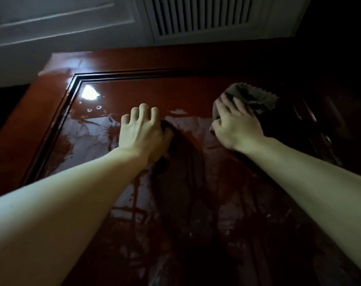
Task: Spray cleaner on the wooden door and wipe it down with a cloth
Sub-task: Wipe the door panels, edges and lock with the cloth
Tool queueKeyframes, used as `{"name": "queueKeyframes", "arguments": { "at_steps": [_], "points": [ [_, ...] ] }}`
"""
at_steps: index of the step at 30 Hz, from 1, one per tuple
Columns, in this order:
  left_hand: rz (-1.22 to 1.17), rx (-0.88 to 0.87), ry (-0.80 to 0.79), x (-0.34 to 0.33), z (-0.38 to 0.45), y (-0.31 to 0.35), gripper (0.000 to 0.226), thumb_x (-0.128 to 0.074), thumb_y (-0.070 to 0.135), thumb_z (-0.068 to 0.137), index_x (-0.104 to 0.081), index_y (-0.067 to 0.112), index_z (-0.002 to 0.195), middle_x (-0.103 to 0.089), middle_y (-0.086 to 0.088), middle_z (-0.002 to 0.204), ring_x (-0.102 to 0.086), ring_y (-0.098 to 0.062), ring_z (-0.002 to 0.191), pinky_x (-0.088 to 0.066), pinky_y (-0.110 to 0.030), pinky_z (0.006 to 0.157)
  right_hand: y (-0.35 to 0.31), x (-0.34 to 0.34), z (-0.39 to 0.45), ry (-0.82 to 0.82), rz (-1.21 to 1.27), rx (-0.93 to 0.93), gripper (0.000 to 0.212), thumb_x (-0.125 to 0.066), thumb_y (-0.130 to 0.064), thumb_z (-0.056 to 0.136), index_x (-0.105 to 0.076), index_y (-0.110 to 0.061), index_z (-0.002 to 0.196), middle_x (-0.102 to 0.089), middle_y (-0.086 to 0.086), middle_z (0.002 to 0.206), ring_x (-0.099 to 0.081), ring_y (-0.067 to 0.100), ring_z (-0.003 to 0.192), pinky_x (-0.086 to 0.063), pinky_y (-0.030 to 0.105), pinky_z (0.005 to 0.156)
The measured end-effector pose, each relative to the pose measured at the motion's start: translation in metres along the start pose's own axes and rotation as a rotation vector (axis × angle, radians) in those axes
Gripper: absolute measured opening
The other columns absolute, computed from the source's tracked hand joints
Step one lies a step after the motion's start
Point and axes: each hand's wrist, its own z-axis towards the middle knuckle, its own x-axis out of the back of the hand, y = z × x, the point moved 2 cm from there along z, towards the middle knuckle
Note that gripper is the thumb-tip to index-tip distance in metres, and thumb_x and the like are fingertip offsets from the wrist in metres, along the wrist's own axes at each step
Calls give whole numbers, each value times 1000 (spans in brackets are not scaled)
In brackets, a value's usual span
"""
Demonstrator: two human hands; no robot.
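Note:
The glossy red-brown wooden door [105,153] fills most of the head view, its upper panel wet with streaks and drips. My right hand [235,124] holds a grey cloth [253,98] bunched under its fingers and presses it against the door near the upper right of the panel. My left hand [143,129] rests on the door at the panel's middle, fingers bent with the tips touching the wet surface and holding nothing. No spray bottle is in view.
A dark raised moulding [72,89] frames the panel at the top left. Above the door are a white ceiling and a slatted vent [202,15]. The right side of the door is in deep shadow.

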Motion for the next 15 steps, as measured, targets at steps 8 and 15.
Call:
{"name": "queueKeyframes", "arguments": {
  "at_steps": [8,15],
  "points": [
    [-7,57,-28,-6,-17,-47,57,-42,51,89,-45,6,124,-45,-19,126,-40,-38,119,-31,-48,96,-83,-18,-30,-66,-28,390,65,-33,-41,92,-18,-29,154,-6,-11,163,-18,19,146,-22,40,114],
    [31,60,-41,2,-30,-109,58,-40,52,89,-44,10,128,-43,-16,132,-38,-36,123,-30,-47,99,-94,-18,14,-11,2,36,62,-28,-37,98,-12,-21,155,-3,-3,164,-5,21,150,-7,41,119]
  ]
}}
